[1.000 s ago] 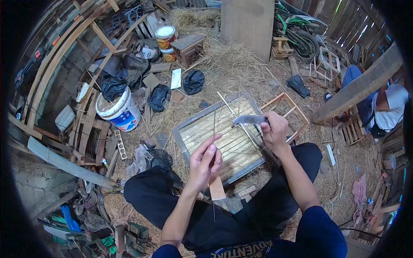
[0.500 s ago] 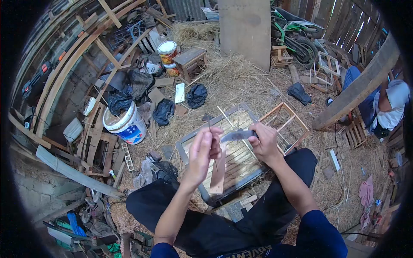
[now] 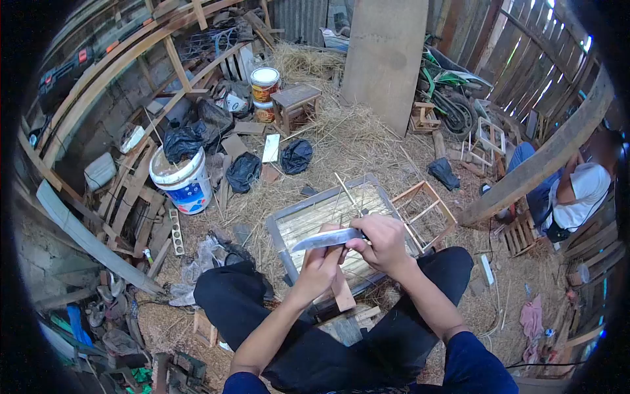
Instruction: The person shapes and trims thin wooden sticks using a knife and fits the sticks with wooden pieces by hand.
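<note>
My right hand (image 3: pixel 386 244) is wrapped round the dark handle of a knife (image 3: pixel 326 239), whose broad blade points left. Just beneath the blade, my left hand (image 3: pixel 316 270) has its fingers closed on a thin stick, which the blade and fingers largely hide. Both hands are close together above a low grey-framed table with a slatted top (image 3: pixel 295 226). A flat wooden strip (image 3: pixel 343 295) lies below the left hand, and a slender light stick (image 3: pixel 344 188) rests across the far side of the tabletop.
A light wooden frame (image 3: pixel 441 200) stands right of the table. At left are a white bucket (image 3: pixel 187 187) and black plastic bags (image 3: pixel 244 172). Further back are stacked paint pails (image 3: pixel 265 82) and a small stool (image 3: pixel 295 98). Another person (image 3: pixel 581 190) sits at right behind a slanted post (image 3: pixel 538 157).
The knife has moved left and now crosses over my left hand, its blade turned to show a brighter face. My left hand has lowered slightly. The head view has shifted.
</note>
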The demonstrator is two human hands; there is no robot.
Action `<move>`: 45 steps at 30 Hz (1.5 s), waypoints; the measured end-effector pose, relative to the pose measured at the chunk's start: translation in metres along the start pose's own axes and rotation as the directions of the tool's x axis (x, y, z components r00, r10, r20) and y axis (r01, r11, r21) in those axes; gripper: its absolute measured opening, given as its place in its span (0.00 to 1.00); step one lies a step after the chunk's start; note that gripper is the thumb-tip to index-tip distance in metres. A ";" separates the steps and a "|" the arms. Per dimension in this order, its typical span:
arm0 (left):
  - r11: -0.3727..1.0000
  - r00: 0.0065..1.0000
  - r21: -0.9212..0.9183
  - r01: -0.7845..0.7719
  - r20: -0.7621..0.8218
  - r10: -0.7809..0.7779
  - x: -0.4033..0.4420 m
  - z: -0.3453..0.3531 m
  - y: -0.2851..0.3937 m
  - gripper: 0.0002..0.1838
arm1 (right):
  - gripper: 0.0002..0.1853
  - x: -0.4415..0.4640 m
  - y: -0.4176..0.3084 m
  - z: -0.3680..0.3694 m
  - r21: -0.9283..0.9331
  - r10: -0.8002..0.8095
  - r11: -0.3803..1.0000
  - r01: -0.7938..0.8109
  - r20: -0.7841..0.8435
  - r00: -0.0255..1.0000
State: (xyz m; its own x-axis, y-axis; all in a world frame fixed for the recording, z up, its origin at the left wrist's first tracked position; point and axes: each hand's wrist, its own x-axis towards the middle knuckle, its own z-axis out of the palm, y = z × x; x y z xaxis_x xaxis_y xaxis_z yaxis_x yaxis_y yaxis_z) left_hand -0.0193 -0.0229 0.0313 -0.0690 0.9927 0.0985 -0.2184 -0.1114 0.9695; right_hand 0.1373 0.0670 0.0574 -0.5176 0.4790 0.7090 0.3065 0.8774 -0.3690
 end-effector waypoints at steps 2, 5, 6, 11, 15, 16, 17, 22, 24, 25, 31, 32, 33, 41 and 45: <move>0.990 0.999 0.135 -0.030 -0.022 0.033 -0.010 -0.010 -0.001 0.08 | 0.23 0.005 -0.004 0.005 0.007 -0.085 0.996 0.085 -0.022 0.996; 0.975 0.988 0.160 -0.153 -0.001 0.155 -0.018 -0.017 0.003 0.08 | 0.22 0.014 -0.014 -0.008 -0.066 -0.145 0.986 0.152 0.100 0.984; 0.964 0.984 0.202 -0.174 0.009 0.176 -0.021 -0.021 0.003 0.08 | 0.21 0.018 -0.018 -0.011 -0.098 -0.172 0.978 0.183 0.109 0.979; 0.998 0.999 0.046 -0.041 0.016 0.041 -0.031 -0.033 0.026 0.09 | 0.18 0.022 -0.018 -0.014 -0.209 -0.193 0.957 0.203 0.067 0.979; 0.998 0.994 0.024 -0.057 0.094 0.054 -0.037 -0.035 0.038 0.12 | 0.16 0.034 0.013 -0.036 -0.259 0.318 0.869 -0.422 -0.362 0.876; 0.998 0.992 -0.034 -0.046 0.112 0.050 -0.040 -0.029 0.035 0.12 | 0.17 0.033 0.018 -0.045 -0.269 0.291 0.878 -0.396 -0.359 0.887; 0.996 0.990 -0.086 -0.037 0.131 0.048 -0.040 -0.027 0.034 0.13 | 0.18 0.034 0.024 -0.052 -0.275 0.263 0.887 -0.370 -0.359 0.896; 0.980 0.994 -0.197 -0.024 0.100 0.045 -0.022 -0.033 0.033 0.13 | 0.21 0.020 0.008 -0.040 -0.210 -0.024 0.978 0.009 -0.069 0.997; 0.981 0.994 -0.187 -0.051 0.086 0.068 -0.015 -0.031 0.023 0.12 | 0.20 0.017 0.005 -0.029 -0.137 -0.086 0.987 0.084 -0.005 0.996; 0.981 0.994 -0.182 -0.061 0.076 0.076 -0.013 -0.030 0.020 0.12 | 0.20 0.018 0.007 -0.022 -0.079 -0.113 0.990 0.113 0.008 0.994; 0.998 1.000 0.052 0.022 -0.020 -0.021 0.001 -0.017 0.013 0.14 | 0.20 0.026 0.013 -0.006 -0.038 -0.188 0.979 0.200 0.209 0.960; 0.998 0.999 0.058 0.035 -0.025 -0.033 0.004 -0.018 0.005 0.14 | 0.20 0.024 0.019 -0.005 -0.036 -0.182 0.981 0.193 0.201 0.963; 0.997 0.999 0.063 0.048 -0.026 -0.046 0.007 -0.018 0.001 0.14 | 0.20 0.023 0.025 -0.005 -0.038 -0.173 0.982 0.183 0.193 0.966; 0.970 0.998 0.238 0.056 -0.050 -0.045 0.010 -0.008 -0.003 0.14 | 0.21 0.005 0.046 -0.015 -0.115 -0.144 0.980 0.163 0.157 0.977; 0.988 0.999 0.154 0.030 -0.017 -0.027 0.015 -0.004 -0.004 0.15 | 0.22 -0.001 0.052 -0.019 -0.214 -0.148 0.962 0.171 0.119 0.982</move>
State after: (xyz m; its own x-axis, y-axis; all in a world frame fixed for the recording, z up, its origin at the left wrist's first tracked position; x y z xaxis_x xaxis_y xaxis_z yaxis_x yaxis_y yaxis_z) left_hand -0.0230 -0.0083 0.0284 -0.0794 0.9945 0.0681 -0.0674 -0.0736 0.9950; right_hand 0.1687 0.1114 0.0489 -0.6489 0.3432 0.6791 0.3771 0.9202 -0.1048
